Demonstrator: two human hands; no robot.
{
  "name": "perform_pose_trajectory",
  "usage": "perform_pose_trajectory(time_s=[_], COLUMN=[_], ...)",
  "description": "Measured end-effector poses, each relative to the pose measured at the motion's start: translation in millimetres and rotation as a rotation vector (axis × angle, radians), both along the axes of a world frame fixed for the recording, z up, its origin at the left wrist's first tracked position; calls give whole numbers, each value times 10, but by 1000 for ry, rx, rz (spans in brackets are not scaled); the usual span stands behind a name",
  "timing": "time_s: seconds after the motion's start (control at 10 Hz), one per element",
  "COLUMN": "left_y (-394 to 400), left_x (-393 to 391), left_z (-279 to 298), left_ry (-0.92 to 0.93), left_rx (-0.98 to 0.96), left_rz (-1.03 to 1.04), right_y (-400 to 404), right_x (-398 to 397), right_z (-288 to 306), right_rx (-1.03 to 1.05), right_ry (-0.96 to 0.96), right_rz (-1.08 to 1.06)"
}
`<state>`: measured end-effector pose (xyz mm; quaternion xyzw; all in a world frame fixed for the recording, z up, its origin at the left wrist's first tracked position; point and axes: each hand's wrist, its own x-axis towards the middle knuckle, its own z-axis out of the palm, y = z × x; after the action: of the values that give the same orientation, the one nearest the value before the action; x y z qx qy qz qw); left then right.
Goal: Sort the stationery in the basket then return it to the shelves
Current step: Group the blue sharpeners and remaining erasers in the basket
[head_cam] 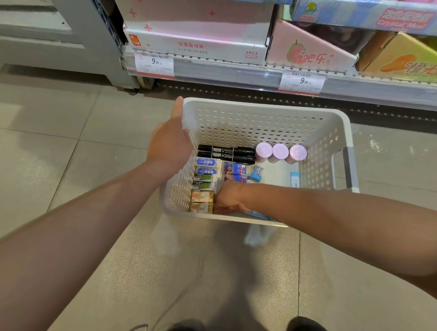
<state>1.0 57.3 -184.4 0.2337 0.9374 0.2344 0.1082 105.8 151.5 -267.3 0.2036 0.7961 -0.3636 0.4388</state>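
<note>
Sorting well along, shelving not begun. White basket (264, 122) on the floor below the shelves (241, 73): 2 black markers (225, 153) side by side, 3 pink-capped jars (279, 151) in a row, erasers (205, 177) lined along the left wall. Left hand (169, 148) open against the basket's left wall. Right hand (229, 198) deep at the near edge, fingers hidden, grip impossible to tell. Blue sharpener (256, 174) loose.

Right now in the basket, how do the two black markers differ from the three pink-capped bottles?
The black markers lie flat, stacked side by side against the far wall; the pink-capped bottles stand upright in a row to their right. The markers are long, thin and dark with label text; the bottles are round and pale, showing plain caps. Both groups sit in the white basket, grouped by kind, untouched by either hand.
</note>
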Motion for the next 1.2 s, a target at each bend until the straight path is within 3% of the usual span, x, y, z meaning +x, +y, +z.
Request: perform_pose_trajectory(time_s=[0.1, 0.3, 0.4, 0.5, 0.6, 0.8, 0.9, 1.2], left_y=[-5, 6, 11, 15, 15, 5, 8, 6], left_x=[5, 10, 10, 12, 19, 16, 16, 36], left_z=[7, 0, -18, -7, 14, 20, 30, 49], left_ry=[1, 21, 20, 10, 13, 22, 23, 14], left_rx=[0, 3, -5, -3, 2, 9, 1, -4], left_rz=[0, 10, 19, 21, 14, -2, 3, 7], right_y=[121, 454, 754, 932, 923, 732, 703, 820], right_x=[44, 115, 42, 47, 168, 381, 391, 347], right_z=[34, 351, 498, 507, 444, 328, 312, 364], right_rx=[-139, -397, -226, 96, 193, 373, 430, 514], right_ry=[-51, -111, -9, 48, 47, 256, 302, 191], right_rz=[-10, -395, -366, -50, 186, 486, 576, 489])
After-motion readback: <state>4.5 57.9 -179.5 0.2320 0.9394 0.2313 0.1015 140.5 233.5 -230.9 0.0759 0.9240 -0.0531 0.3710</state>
